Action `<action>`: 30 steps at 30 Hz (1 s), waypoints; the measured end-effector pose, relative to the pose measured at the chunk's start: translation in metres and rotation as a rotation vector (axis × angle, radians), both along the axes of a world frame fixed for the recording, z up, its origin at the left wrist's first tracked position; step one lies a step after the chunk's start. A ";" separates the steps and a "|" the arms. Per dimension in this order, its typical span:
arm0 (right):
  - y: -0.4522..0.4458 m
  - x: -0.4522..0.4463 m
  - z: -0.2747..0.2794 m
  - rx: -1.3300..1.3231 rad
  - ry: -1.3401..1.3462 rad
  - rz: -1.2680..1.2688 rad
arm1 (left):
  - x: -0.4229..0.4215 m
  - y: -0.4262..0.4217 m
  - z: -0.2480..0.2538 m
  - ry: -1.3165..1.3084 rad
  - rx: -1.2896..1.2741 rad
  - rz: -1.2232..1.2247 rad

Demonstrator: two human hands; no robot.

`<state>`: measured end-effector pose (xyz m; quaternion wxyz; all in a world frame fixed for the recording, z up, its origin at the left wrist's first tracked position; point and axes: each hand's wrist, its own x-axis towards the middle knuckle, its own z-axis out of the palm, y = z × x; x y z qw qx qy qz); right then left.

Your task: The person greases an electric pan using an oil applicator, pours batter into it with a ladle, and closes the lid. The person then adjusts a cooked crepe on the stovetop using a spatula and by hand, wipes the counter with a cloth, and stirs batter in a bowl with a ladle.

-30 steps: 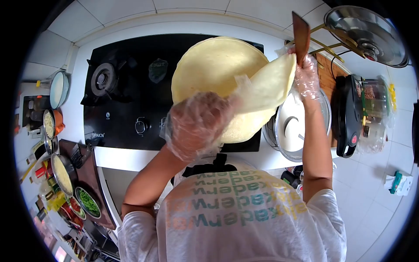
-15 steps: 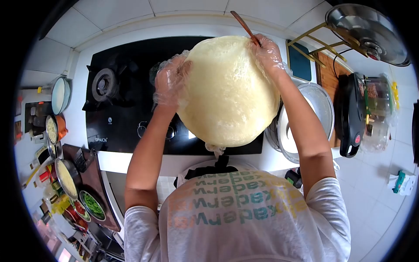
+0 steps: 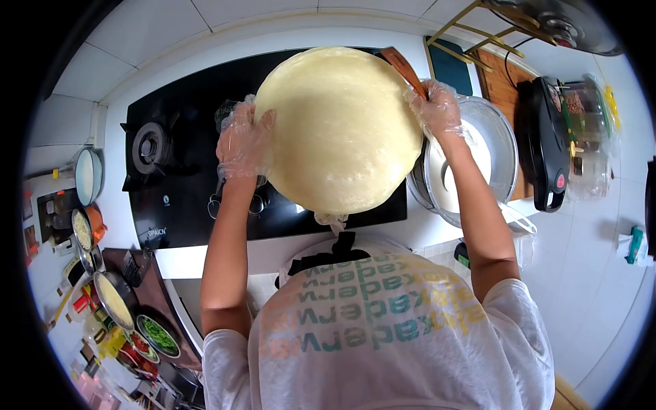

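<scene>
One broad pancake (image 3: 342, 130) looks soft and tear-prone, best supported at opposite edges, the left hand (image 3: 242, 142) open against it, the right hand (image 3: 442, 111) closed round a wooden spatula (image 3: 403, 69).

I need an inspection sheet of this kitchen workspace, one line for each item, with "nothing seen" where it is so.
Surface: white counter, black stove; no spill seen.
Job's things: a large pale round flatbread over the stove; what supports it is hidden.
Clutter: bowl of white liquid right of the stove; dishes of food, including greens, at far left.
Grips: left hand, gloved, at the flatbread's left edge; right hand, gloved, holds a wooden spatula.
Cables: thin dark cord near the rack; its ends are unclear.
Surroundings: black appliance at right.
</scene>
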<state>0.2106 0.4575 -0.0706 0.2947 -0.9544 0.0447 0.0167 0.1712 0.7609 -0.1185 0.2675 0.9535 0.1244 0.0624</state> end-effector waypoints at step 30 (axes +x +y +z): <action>0.012 -0.014 -0.001 -0.215 -0.113 -0.178 | 0.002 0.015 0.008 -0.135 -0.015 -0.058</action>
